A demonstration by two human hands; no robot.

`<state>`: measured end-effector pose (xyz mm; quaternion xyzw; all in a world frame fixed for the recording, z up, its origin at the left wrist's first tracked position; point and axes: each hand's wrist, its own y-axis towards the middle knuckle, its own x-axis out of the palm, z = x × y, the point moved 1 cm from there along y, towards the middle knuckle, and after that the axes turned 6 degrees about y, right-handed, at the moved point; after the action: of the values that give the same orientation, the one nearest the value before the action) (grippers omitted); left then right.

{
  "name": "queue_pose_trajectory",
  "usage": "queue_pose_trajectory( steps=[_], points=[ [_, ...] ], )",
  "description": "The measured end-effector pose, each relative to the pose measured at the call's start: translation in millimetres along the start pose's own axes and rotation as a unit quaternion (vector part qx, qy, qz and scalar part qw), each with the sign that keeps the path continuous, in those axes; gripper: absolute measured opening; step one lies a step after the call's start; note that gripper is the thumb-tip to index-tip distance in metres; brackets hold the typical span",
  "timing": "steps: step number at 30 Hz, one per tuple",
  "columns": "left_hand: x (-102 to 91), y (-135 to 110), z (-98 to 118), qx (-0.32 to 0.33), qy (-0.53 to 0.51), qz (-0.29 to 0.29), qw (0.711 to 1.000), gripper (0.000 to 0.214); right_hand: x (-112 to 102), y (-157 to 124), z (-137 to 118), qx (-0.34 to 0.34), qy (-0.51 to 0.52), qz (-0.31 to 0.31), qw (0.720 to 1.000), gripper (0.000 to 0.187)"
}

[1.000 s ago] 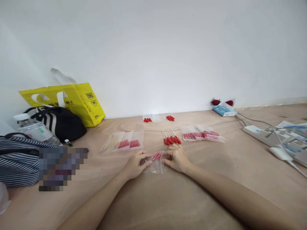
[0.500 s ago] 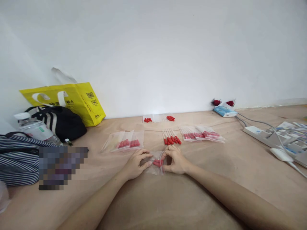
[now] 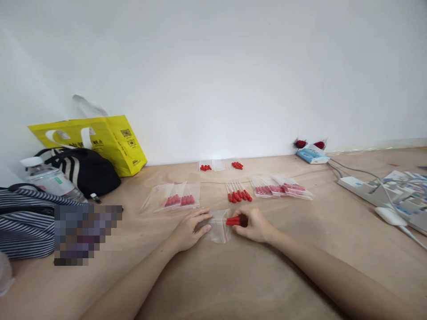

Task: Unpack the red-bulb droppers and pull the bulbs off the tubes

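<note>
A small clear zip bag (image 3: pixel 218 229) lies flat on the table between my hands. My left hand (image 3: pixel 191 227) pinches its left edge between thumb and fingers. At the bag's mouth on the right, my right hand (image 3: pixel 251 225) is closed round a few red-handled tools (image 3: pixel 232 221). Their red handles show outside the bag; whether thin shafts reach into it I cannot tell. Just beyond my right hand lies a loose row of red-handled thin tools (image 3: pixel 239 195), shafts pointing away. Filled zip bags (image 3: pixel 280 186) overlap to their right, and more bags with red handles (image 3: pixel 180 199) lie to the left.
By the wall are two small red groups (image 3: pixel 237 165) on clear bags. On the left stand a yellow bag (image 3: pixel 130 146), a black bag (image 3: pixel 95 171), a plastic bottle (image 3: pixel 50 178) and a striped bag (image 3: pixel 26 226). Power strips (image 3: pixel 360 189) with cables lie right, near a blue tissue pack (image 3: pixel 312 154).
The red handles were inside the bag; now they stick out of its mouth in my right hand, which has shifted slightly right. My left hand stays on the bag.
</note>
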<state>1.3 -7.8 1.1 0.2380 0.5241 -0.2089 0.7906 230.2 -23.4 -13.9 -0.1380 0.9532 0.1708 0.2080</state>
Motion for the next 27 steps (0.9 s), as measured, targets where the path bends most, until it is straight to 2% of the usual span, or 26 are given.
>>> queue_pose_trajectory(
  steps=[2, 6, 9, 12, 15, 17, 20, 24, 27],
  points=[
    [0.2, 0, 0, -0.001, -0.001, 0.000, 1.000, 0.034, -12, -6, 5, 0.031, 0.098, -0.013, 0.995, 0.015],
    [1.4, -1, 0, -0.005, 0.002, -0.006, 1.000, 0.036, -47, -14, 13, 0.029, 0.200, 0.035, 0.979, 0.027],
    [1.5, -1, -1, -0.004, 0.007, -0.002, 1.000, 0.036, -76, -12, 18, 0.007, 0.188, 0.146, 0.971, 0.031],
    [0.0, 0, -1, 0.003, 0.012, 0.005, 1.000, 0.036, -93, -3, 25, -0.025, 0.133, 0.257, 0.957, 0.030],
    [-2.2, 0, 3, 0.016, 0.024, 0.025, 0.999, 0.032, -94, 11, 33, -0.040, 0.018, 0.295, 0.955, 0.023],
    [-2.7, -1, 9, 0.027, 0.024, 0.047, 0.998, 0.028, -88, 19, 39, -0.049, -0.090, 0.295, 0.950, 0.016],
    [-0.2, -2, 21, 0.044, -0.003, 0.053, 0.998, 0.029, -78, 28, 47, -0.076, -0.213, 0.253, 0.941, 0.015],
    [6.1, -2, 31, 0.067, -0.002, -0.015, 0.998, 0.045, -70, 31, 57, -0.078, -0.277, 0.190, 0.939, 0.021],
    [8.4, -1, 33, 0.076, 0.031, -0.075, 0.994, 0.044, -67, 31, 61, -0.071, -0.294, 0.147, 0.942, 0.023]
  ],
)
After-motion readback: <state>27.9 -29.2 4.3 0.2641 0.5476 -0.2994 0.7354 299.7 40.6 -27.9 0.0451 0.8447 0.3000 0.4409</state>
